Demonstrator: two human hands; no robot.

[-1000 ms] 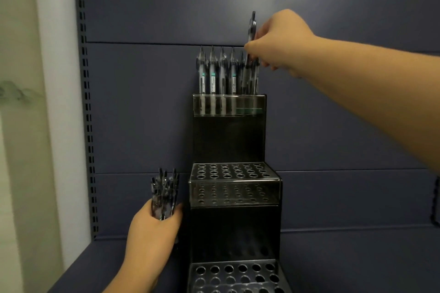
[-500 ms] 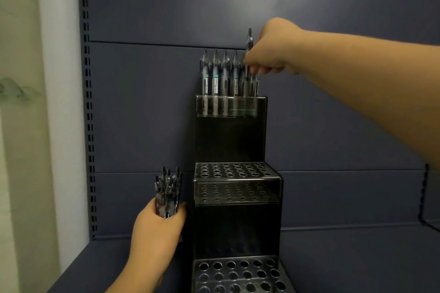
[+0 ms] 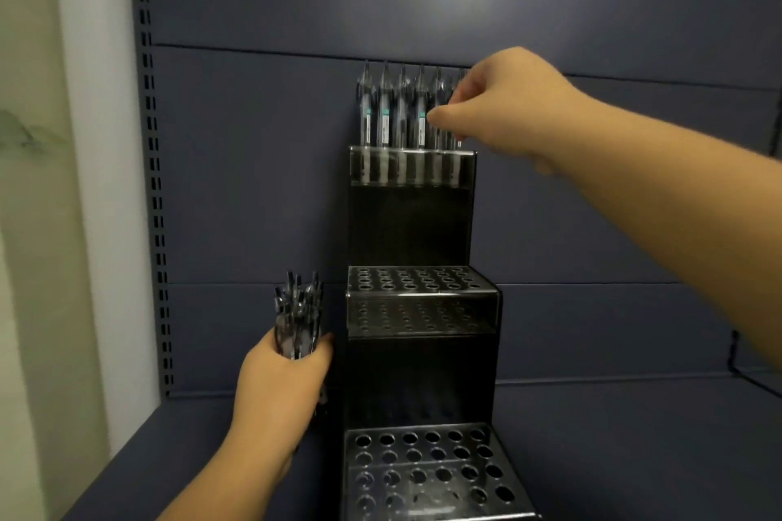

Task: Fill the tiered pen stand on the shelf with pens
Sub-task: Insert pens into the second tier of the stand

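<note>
A black three-tier pen stand stands on the shelf against the back panel. Several clear pens stand upright in a row in its top tier. My right hand reaches in from the right and pinches the rightmost pen, which is seated in the top tier's right end. The middle tier and bottom tier show only bare holes. Left of the stand, my left hand grips an upright bundle of pens.
The dark blue shelf board runs to the right of the stand. The back panel is close behind it. A slotted upright and a pale wall bound the left side.
My right hand has come down and lowered its pen from above the row into the right end of the top tier. My left hand with the bundle has stayed in place.
</note>
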